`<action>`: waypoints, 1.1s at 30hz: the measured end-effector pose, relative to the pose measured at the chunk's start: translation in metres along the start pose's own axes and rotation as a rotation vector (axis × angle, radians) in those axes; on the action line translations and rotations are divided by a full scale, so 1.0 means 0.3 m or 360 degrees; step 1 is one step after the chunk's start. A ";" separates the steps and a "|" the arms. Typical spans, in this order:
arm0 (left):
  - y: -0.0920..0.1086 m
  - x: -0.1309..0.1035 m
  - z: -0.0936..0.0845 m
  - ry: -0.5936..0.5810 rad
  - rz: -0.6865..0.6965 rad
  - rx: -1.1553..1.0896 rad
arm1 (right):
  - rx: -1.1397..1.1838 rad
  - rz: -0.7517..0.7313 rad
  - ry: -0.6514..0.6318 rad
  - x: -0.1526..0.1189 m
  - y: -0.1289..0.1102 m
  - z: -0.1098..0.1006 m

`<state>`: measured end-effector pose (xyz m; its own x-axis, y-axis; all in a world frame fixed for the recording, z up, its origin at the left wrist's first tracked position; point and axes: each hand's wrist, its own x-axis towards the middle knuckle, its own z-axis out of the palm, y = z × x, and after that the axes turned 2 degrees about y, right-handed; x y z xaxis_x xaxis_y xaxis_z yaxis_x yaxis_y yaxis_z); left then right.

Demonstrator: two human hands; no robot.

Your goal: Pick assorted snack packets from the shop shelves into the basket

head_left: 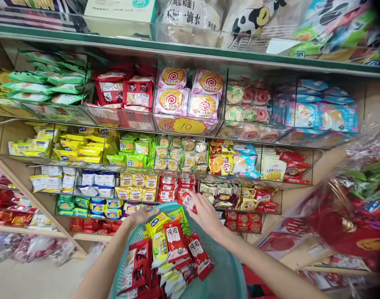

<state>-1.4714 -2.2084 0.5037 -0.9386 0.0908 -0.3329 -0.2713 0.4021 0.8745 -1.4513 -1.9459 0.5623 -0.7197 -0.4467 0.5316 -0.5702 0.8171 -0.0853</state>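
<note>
My left hand (144,216) is closed on the far rim of a teal plastic basket (230,259). Between the fingers of my right hand (206,212) is a small red-and-white snack packet (186,201), held over the basket's far edge, just in front of a shelf bin of matching red packets (167,192). Inside the basket lie red packets with white fronts (176,241), a yellow packet (157,223), a green packet (180,220), darker red packets (136,265) and several small yellow-and-white ones (171,280).
Glass-fronted shelves rise ahead, divided into bins of wrapped snacks. Round cracker packs (171,101) sit above a yellow price tag (189,125). Cookie packs (137,187) fill a lower bin. Large bags (252,25) stand on top. Plastic-wrapped goods (342,216) crowd the right side.
</note>
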 end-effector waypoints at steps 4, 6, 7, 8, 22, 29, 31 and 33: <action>0.011 -0.008 0.000 -0.0033 -0.0007 0.0048 | 0.0415 0.0534 -0.0228 -0.206 -0.015 -0.049; 0.017 -0.013 0.001 -0.0053 0.0011 0.0061 | 0.0527 0.0765 -0.0382 -0.278 -0.032 -0.034; 0.020 -0.016 0.001 -0.0058 0.0008 0.0072 | 0.0552 0.0849 -0.0439 -0.302 -0.043 -0.020; 0.023 -0.018 0.002 -0.0060 -0.0003 0.0086 | 0.0565 0.0901 -0.0483 -0.318 -0.055 -0.003; 0.011 -0.017 0.009 -0.0150 0.0017 0.0003 | 0.0867 0.0411 -0.1052 -0.390 0.025 -0.043; 0.008 -0.015 0.009 -0.0146 0.0013 0.0019 | 0.0609 0.0280 -0.1273 -0.406 0.006 0.024; 0.010 -0.015 0.008 -0.0147 0.0009 0.0038 | 0.0546 0.0279 -0.1231 -0.403 -0.001 0.032; 0.011 -0.017 0.007 -0.0162 0.0002 0.0041 | 0.0520 0.0277 -0.1193 -0.394 -0.003 0.034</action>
<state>-1.4672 -2.2056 0.5076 -0.9121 0.1828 -0.3668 -0.2631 0.4250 0.8661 -1.3699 -1.8975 0.4911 -0.8152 -0.5424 -0.2032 -0.4296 0.8015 -0.4160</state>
